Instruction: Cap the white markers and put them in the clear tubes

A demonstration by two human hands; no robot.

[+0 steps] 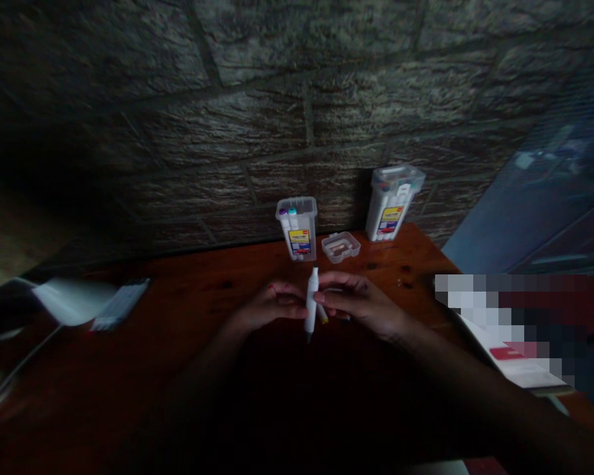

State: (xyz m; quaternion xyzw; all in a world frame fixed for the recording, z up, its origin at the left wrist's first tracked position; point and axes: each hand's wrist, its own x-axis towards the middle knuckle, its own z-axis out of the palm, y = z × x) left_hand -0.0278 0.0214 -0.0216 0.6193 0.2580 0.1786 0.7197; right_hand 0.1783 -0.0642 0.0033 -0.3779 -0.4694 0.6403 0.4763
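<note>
- Wooden bench (193, 290) is seen beneath left grip (276, 305) and right grip (360, 300).
- Clear lidded box (389, 214) is stood beyond the right grip.
- Open box (299, 241) is set beyond both.
- White marker (311, 307) is pinched by the right grip, beside the left, whose hold cannot be told.
</note>
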